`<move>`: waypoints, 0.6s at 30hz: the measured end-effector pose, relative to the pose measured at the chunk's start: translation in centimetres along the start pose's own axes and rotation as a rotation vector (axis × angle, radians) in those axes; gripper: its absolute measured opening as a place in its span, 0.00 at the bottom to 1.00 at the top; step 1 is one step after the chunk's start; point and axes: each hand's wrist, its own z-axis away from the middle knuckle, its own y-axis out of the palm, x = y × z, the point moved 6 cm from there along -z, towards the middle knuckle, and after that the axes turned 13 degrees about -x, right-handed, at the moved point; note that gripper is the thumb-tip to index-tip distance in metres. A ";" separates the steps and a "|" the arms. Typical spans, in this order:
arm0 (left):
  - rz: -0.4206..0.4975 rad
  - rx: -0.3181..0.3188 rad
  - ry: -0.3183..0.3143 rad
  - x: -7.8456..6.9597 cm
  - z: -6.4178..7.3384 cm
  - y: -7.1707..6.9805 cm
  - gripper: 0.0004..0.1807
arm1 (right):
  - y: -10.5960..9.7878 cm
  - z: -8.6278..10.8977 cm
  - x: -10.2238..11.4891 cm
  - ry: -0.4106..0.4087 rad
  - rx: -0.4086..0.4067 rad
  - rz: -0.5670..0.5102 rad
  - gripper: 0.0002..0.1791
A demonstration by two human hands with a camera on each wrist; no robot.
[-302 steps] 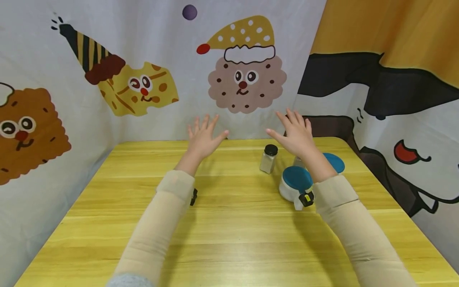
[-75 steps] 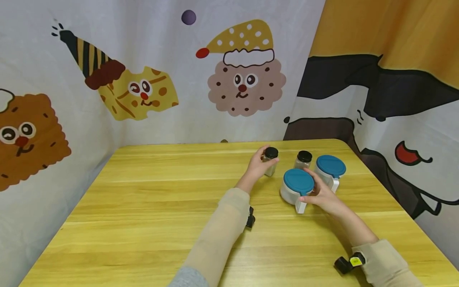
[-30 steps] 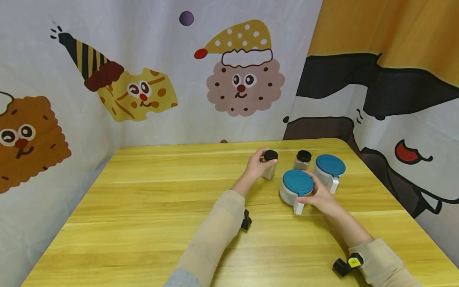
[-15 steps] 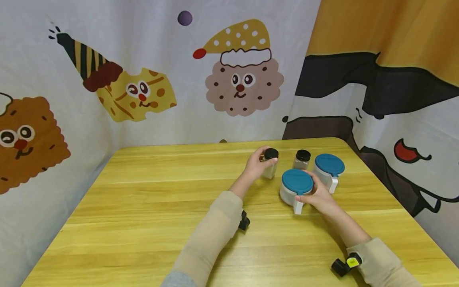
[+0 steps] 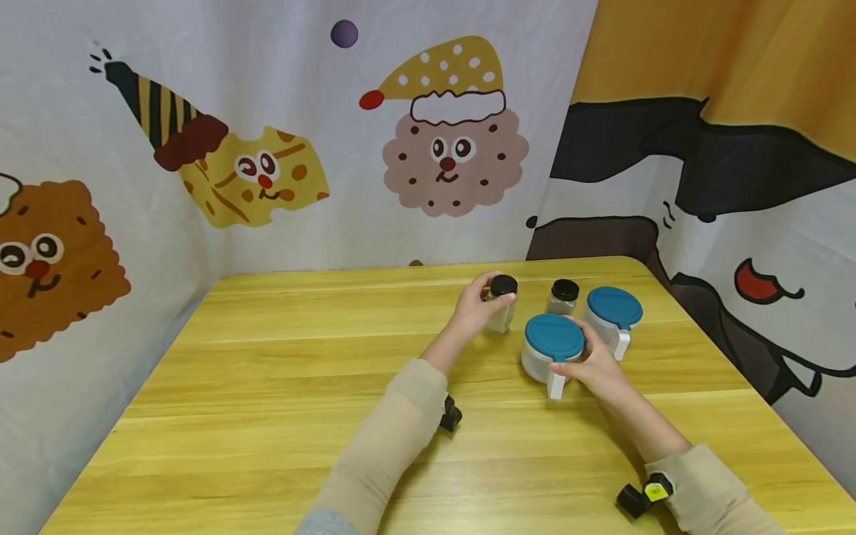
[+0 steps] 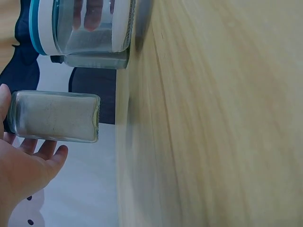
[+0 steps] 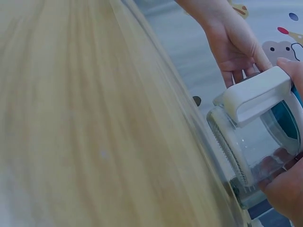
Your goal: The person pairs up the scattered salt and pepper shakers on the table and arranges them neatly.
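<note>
My left hand (image 5: 471,308) grips a square glass spice jar (image 6: 57,116) near its black lid. The jar is upright and holds pale contents; in the left wrist view its base shows above the table edge, against the backdrop. My right hand (image 5: 600,365) holds a round glass seasoning pot (image 5: 553,336) with a blue lid. Fingers wrap its far right side, and the thumb lies at the white handle (image 7: 258,92). The pot stands close to the spice jar, on its right.
Behind the held pot stands a second black-lidded spice jar (image 5: 564,295). Next to it, on the right, is another blue-lidded pot (image 5: 614,308) with a white handle. A printed cloth (image 5: 281,67) hangs behind the wooden table (image 5: 267,386).
Ten seconds ago both hands were spread in the air; by 2.5 seconds ago they were at the jar and pot. Since then the left hand and jar have shifted only slightly.
</note>
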 end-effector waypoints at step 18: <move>0.040 -0.060 -0.002 0.1 0.3 -1.7 0.23 | 0.1 0.0 1.9 -0.080 -0.060 -0.085 0.51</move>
